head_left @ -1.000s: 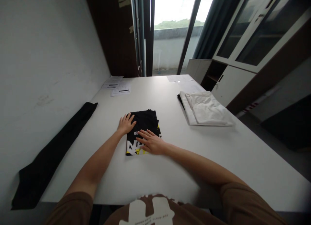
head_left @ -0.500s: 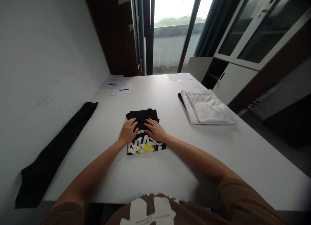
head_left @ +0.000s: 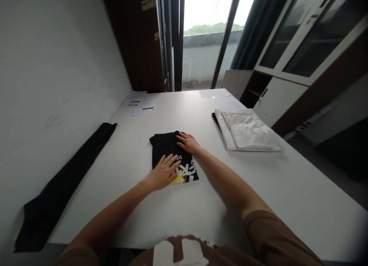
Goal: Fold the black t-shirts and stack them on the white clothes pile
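A black T-shirt (head_left: pixel 165 144) with white lettering and a yellow patch lies folded into a compact rectangle on the white table (head_left: pixel 184 216). Flat on its lower left part rests my left hand (head_left: pixel 164 171), fingers stretched out and covering some of the print. My right hand (head_left: pixel 188 143) lies on the upper right edge of the shirt, its fingers extended over the black cloth. Neither hand grips the fabric.
Folded white cloth (head_left: pixel 247 130) with something black beneath it lies on the right. A long black garment (head_left: pixel 69 181) runs along the left wall. Paper sheets (head_left: pixel 145 105) lie at the far left, more sheets (head_left: pixel 227 101) at the far right.
My left hand has slid down and right over the print. My right hand has moved up to the shirt's upper right edge. The view has tilted slightly.
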Available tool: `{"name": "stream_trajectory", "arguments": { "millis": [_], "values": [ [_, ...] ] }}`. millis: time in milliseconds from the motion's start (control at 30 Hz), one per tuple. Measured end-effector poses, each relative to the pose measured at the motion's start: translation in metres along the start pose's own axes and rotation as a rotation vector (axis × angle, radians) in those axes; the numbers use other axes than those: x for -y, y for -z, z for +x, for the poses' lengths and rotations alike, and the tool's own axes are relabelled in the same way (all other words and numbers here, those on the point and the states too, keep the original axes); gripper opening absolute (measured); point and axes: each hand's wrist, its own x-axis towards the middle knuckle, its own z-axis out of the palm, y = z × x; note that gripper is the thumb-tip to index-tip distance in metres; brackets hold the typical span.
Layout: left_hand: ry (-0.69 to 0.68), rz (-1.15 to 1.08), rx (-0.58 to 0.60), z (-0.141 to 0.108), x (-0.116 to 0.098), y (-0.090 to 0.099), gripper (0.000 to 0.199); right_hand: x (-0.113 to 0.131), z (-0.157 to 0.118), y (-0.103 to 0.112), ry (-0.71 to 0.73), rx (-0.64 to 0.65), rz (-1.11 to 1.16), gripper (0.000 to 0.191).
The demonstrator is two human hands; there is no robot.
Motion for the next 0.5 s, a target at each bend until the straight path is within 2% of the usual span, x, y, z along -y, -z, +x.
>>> {"name": "stream_trajectory", "arguments": {
  "millis": [167, 300, 400, 500],
  "values": [
    [-0.194, -0.066, 0.081, -0.004, -0.01, 0.011, 0.064, 0.009, -0.012, 0.004, 0.086, -0.101, 0.011, 0.055],
    [-0.235, -0.087, 0.101, -0.004, -0.009, 0.012, 0.067, 0.02, -0.013, 0.001, 0.167, -0.046, 0.026, 0.051],
    [-0.245, -0.08, 0.095, -0.003, -0.007, 0.011, 0.058, 0.017, -0.007, -0.003, 0.055, -0.018, -0.004, 0.051],
    [-0.265, -0.065, 0.068, -0.003, -0.005, 0.011, 0.051, 0.009, -0.006, -0.003, -0.047, -0.072, -0.044, 0.053]
  ]
}}
